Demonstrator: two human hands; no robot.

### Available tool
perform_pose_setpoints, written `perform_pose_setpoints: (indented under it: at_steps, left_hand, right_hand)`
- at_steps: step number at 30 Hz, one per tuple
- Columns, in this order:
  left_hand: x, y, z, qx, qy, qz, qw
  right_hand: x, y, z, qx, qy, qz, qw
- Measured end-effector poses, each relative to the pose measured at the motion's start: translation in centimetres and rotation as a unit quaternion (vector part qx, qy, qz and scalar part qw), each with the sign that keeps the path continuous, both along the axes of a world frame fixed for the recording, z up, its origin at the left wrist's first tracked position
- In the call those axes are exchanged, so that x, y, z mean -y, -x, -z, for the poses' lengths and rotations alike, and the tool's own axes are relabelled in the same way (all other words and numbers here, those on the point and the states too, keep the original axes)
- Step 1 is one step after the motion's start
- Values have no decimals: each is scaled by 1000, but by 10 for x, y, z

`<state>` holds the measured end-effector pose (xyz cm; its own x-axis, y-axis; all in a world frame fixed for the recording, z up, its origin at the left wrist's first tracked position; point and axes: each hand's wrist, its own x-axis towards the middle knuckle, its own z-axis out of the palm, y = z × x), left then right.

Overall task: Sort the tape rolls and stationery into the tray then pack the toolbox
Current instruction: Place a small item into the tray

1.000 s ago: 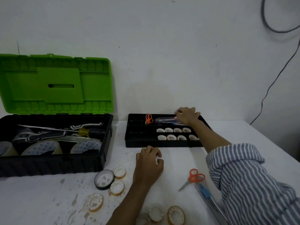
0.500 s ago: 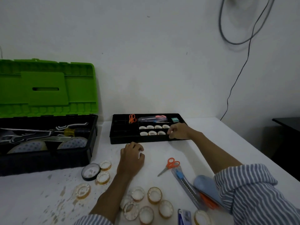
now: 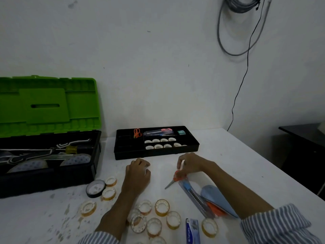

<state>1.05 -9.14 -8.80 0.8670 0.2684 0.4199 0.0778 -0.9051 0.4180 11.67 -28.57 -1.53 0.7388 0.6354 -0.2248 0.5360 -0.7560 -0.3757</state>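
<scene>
The black tray stands at the back of the white table and holds several small tape rolls, orange scissors, cutters and a green box. In front of it, my right hand grips the orange handles of a second pair of scissors, whose tip points down-left on the table. My left hand rests curled on the table, apparently round a small pale tape roll. Several loose clear tape rolls and a black roll lie nearer me.
The open toolbox with its green lid stands at the left, holding a screwdriver and large rolls. A packaged utility knife, a blue item and a blue pack lie under my right arm. A dark cabinet sits right.
My right hand has drawn back from the tray to the table and taken hold of the loose orange scissors. The left hand stays curled in place. The view has shifted right.
</scene>
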Motion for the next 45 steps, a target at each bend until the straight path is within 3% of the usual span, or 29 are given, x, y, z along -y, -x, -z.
perform_pose_setpoints:
  at_steps: [6,11,17,21,25,27,37,41,45]
  left_hand:
    - [-2,4,-2,-1,24,27,999]
    - [-12,2,-3,-21,15,51,998]
    - [-22,1,-2,-21,27,80,996]
    - [-22,-1,4,22,38,87,995]
    - [-24,-4,8,44,60,87,993]
    - [-23,-5,9,50,62,84,993]
    - [-25,-6,9,23,71,83,994]
    - [-24,-6,7,12,76,80,994]
    - [-24,-6,6,-3,83,79,993]
  right_hand:
    - [-10,-7,-1,-46,-66,-8,997]
    - [-26,-19,-18,-153,-184,36,970]
    - [-60,-41,-33,-147,-366,76,916]
    - [-103,-63,-38,-92,-419,141,892]
    - [-148,-82,-36,66,-396,152,903]
    - [-164,-89,-34,93,-404,146,898]
    - [-208,-123,-22,-35,-318,135,938]
    - [-218,-125,-10,-82,-303,143,939]
    - [-226,-120,3,-3,-297,130,946]
